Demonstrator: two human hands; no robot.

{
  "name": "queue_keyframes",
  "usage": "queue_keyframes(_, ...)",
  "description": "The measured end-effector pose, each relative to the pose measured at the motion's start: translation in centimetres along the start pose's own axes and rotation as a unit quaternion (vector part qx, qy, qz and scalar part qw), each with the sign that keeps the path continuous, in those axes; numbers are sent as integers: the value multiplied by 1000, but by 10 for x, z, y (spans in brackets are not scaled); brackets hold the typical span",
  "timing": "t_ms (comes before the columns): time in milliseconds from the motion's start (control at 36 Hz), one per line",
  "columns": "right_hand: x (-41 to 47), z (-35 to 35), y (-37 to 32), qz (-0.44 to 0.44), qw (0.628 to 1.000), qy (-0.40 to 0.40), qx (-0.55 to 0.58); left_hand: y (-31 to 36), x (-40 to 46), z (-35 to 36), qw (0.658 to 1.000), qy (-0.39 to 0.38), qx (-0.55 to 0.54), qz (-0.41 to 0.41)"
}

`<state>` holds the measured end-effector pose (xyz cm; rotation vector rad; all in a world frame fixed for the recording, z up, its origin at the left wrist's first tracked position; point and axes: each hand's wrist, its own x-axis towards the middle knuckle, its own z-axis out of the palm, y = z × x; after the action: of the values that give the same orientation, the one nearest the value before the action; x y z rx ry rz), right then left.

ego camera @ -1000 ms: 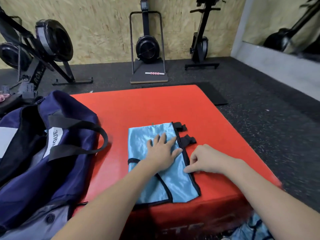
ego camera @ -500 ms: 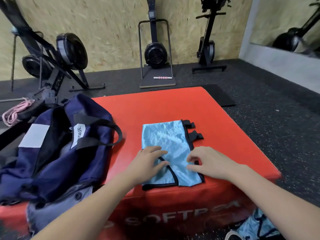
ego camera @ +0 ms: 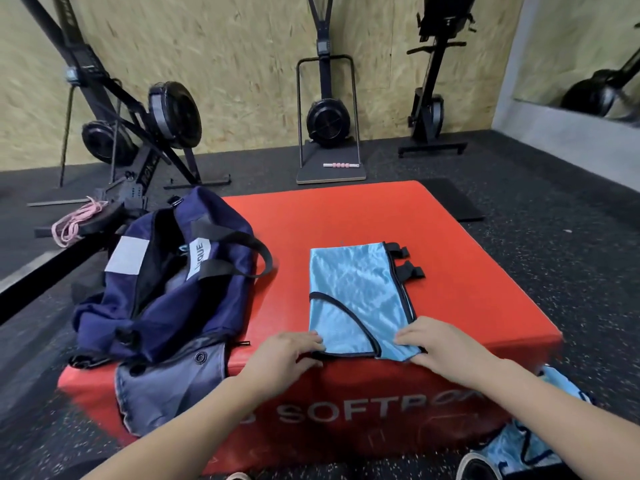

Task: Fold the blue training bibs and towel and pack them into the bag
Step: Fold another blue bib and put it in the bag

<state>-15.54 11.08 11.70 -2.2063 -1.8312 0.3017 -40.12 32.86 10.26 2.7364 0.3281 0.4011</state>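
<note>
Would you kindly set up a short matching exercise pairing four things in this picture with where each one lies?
Things:
1. blue bib
2. navy bag
3. pink rope
4. left hand

Places:
A. on the floor, far left
B. at the bib's near-left corner
C. left part of the red box
D. flat on the box, right of the bag

Pairs: 1-D, 2-C, 3-A, 4-B

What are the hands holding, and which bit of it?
Both hands hold the folded blue bib by its near edge: the left hand at the near left corner, the right hand at the near right corner.
</note>
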Motion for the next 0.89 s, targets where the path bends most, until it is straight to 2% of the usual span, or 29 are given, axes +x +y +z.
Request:
queue_keyframes(111, -5, -8, -6, 15, 1000, 2, 3, 14, -1, -7, 1000, 21, -1, -12)
queue_keyframes(250, -15, -27, -20, 72, 984, 48, 156, 28, -2, -9, 990, 84, -102, -46)
queue_keyframes(389, -6, -49, -20, 85, 969, 67, 224, 32, 12, -13, 974, 156, -149, -65)
queue_keyframes(639, 48, -62, 2, 92, 947, 175, 252, 26, 60, -11, 937, 251, -194, -148)
queue_keyframes(889, 110, -59, 26, 130, 951, 151, 237, 3, 108, 6, 891, 283, -242, -258)
